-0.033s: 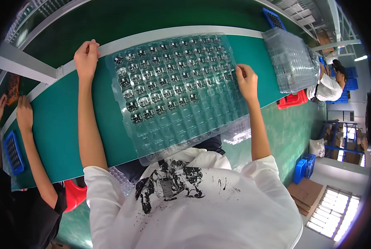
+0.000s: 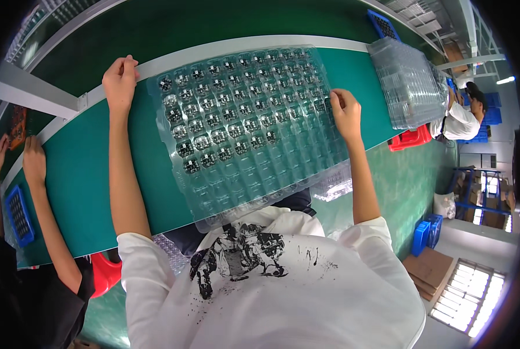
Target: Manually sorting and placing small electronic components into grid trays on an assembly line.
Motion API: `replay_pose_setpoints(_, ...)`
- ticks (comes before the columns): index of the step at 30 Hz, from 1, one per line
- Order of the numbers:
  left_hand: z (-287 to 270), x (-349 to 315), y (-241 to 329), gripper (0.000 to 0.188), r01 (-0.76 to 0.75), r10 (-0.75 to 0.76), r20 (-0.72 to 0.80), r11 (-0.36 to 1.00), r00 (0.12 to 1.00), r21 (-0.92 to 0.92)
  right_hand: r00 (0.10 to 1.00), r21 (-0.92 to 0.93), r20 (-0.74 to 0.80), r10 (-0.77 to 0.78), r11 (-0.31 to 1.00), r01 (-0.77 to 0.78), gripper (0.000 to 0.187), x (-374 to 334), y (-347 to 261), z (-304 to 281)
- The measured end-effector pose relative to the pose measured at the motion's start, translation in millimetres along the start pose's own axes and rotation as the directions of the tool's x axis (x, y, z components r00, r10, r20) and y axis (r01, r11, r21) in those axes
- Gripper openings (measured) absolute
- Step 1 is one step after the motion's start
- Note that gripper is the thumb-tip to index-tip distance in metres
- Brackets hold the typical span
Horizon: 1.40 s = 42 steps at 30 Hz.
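A clear plastic blister tray (image 2: pixel 242 180) lies tilted on the green table in front of me. Small dark-and-silver electronic parts (image 2: pixel 234 131), like little circuit boards, sit in its far and left pockets; the pockets nearest me and at the lower right hold none. My left hand (image 2: pixel 120 84) is closed at the white rail along the table's far edge, left of the tray and apart from it. My right hand (image 2: pixel 346 113) is closed at the tray's right edge, fingertips curled by the rim. What either hand holds, if anything, is hidden.
A stack of clear trays (image 2: pixel 408 84) stands on the right end of the table. Far left, a co-worker's hand (image 2: pixel 34 160) rests near a blue tray (image 2: pixel 20 215). A grey post (image 2: pixel 36 87) meets the rail. Red stools (image 2: pixel 411 138) stand beside the table.
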State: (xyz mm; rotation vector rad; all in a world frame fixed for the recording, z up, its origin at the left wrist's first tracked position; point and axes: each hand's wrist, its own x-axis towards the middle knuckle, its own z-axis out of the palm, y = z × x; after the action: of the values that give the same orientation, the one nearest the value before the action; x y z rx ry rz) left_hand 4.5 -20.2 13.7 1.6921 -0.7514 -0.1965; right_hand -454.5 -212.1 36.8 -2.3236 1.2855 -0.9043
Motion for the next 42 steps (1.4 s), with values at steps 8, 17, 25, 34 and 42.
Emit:
replay_pose_setpoints(8, 1.7, -2.4, -9.8, 0.017, -0.275, 0.288, -0.081, 0.951, 0.954, 0.140, 0.993, -0.080, 0.091, 0.069, 0.995, -0.062, 0.026, -5.2, 11.9, -4.2)
replay_pose_setpoints(17, -3.1, -10.8, 13.1, 0.025, -0.103, 0.100, -0.176, 0.995, 0.979, -0.008, 0.990, -0.031, 0.129, -0.061, 0.997, 0.066, 0.024, -3.3, 43.7, 0.1)
replay_pose_setpoints(25, -4.5, -3.6, 18.6, 0.026, -0.070, 0.069, -0.138, 0.998, 0.988, 0.001, 0.987, -0.059, 0.126, -0.098, 0.993, 0.106, 0.025, 4.2, 43.9, 1.9)
replay_pose_setpoints(34, -5.3, -4.3, 8.5, 0.024, -0.061, 0.067, -0.126, 0.997, 0.990, 0.044, 0.990, -0.036, 0.118, -0.071, 0.997, 0.075, 0.025, 0.4, 33.2, 3.7)
replay_pose_setpoints(42, 1.0, -3.6, -5.6, 0.028, -0.096, 0.096, 0.001, 0.995, 0.995, 0.029, 0.992, -0.057, 0.104, 0.071, 0.996, -0.066, 0.019, -5.5, -2.5, -6.0)
